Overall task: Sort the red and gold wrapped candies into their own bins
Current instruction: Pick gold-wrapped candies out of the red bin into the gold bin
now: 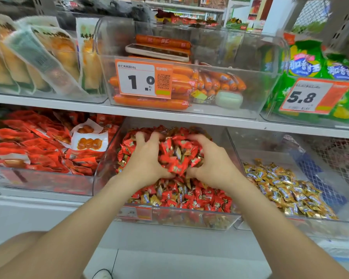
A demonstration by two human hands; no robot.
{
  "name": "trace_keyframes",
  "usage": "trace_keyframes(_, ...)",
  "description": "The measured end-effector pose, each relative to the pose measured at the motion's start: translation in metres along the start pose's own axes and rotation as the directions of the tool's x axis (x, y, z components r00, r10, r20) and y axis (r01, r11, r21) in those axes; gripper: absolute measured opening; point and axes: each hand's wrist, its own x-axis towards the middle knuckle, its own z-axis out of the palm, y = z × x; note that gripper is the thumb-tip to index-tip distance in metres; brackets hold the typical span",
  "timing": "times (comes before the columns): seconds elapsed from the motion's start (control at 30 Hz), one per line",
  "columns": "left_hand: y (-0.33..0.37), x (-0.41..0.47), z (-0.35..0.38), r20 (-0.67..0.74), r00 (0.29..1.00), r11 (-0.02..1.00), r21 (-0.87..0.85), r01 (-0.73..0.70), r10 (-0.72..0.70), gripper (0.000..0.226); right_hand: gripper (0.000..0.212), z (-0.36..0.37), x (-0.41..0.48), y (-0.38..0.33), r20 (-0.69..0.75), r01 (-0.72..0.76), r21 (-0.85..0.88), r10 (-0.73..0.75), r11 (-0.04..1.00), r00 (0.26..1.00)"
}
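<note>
Lining white shelves (189, 116), clear bins (107, 158) hold candies (191, 196).

One wide-angle view from the person's head looks forward and down, close in on the shelf (169, 114) front, straight at the middle bin (106, 166).

Upper shelf (48, 103): pale pouches (38, 57) at left end, orange sausages (149, 103) mid-shelf behind price tag (143, 80) reading 1.0, green bags (304, 63) at right end behind 5.8 tag (308, 96). Lower shelf (28, 200), left end: red packets (38, 143) heaped.
</note>
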Motion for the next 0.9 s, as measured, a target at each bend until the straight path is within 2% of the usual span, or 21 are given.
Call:
trace_keyframes(0.17, -0.009, -0.018, -0.013, 0.114, 0.984, 0.943, 0.29, -0.163, 0.136, 0.113, 0.084, -0.002, -0.016, 0.005, 0.08, 0.074, -0.316, -0.052, 0.946, 0.995)
trace_keyframes(0.3, -0.015, -0.032, -0.026, 0.112, 0.982, 0.925, 0.335, -0.179, 0.15, 0.101, 0.07, -0.015, -0.026, 0.004, 0.122, 0.107, -0.412, -0.061, 0.905, 0.991)
trace_keyframes(0.37, -0.019, -0.035, -0.032, 0.127, 0.983, 0.947, 0.276, -0.164, 0.133, 0.088, 0.054, -0.018, -0.029, 0.004, 0.115, 0.105, -0.379, -0.066, 0.919, 0.991)
trace_keyframes(0.47, -0.021, -0.035, -0.039, 0.173, 0.964, 0.956, 0.178, -0.233, 0.203, 0.069, 0.023, -0.021, -0.03, 0.005, 0.001, 0.103, -0.258, -0.106, 0.961, 0.994)
trace_keyframes(0.5, -0.02, -0.034, -0.038, 0.162, 0.956, 0.953, 0.139, -0.269, 0.246, 0.06, 0.018, -0.021, -0.03, 0.004, -0.046, 0.107, -0.216, -0.119, 0.971, 0.992)
trace_keyframes(0.57, -0.015, -0.032, -0.032, 0.111, 0.947, 0.948, 0.072, -0.311, 0.303, 0.05, 0.019, -0.019, -0.03, 0.002, -0.116, 0.138, -0.139, -0.154, 0.981, 0.981)
trace_keyframes(0.6, -0.013, -0.031, -0.028, 0.093, 0.944, 0.944, 0.065, -0.322, 0.316, 0.052, 0.022, -0.017, -0.029, 0.0, -0.116, 0.168, -0.114, -0.181, 0.979, 0.977)
trace_keyframes(0.67, -0.009, -0.028, -0.017, 0.099, 0.94, 0.931, 0.14, -0.337, 0.326, 0.065, 0.022, -0.008, -0.026, 0.0, -0.021, 0.247, -0.125, -0.252, 0.961, 0.968)
trace_keyframes(0.77, -0.009, -0.02, -0.003, 0.145, 0.946, 0.911, 0.26, -0.32, 0.291, 0.08, 0.024, 0.004, -0.015, 0.006, 0.122, 0.302, -0.375, -0.276, 0.877, 0.953)
trace_keyframes(0.83, -0.007, -0.015, 0.0, 0.16, 0.949, 0.913, 0.269, -0.307, 0.272, 0.084, 0.023, 0.004, -0.009, 0.012, 0.092, 0.261, -0.506, -0.25, 0.822, 0.964)
trace_keyframes(0.9, -0.005, -0.013, 0.001, 0.162, 0.952, 0.925, 0.244, -0.292, 0.259, 0.087, 0.021, -0.001, -0.007, 0.016, -0.001, 0.192, -0.471, -0.218, 0.861, 0.976)
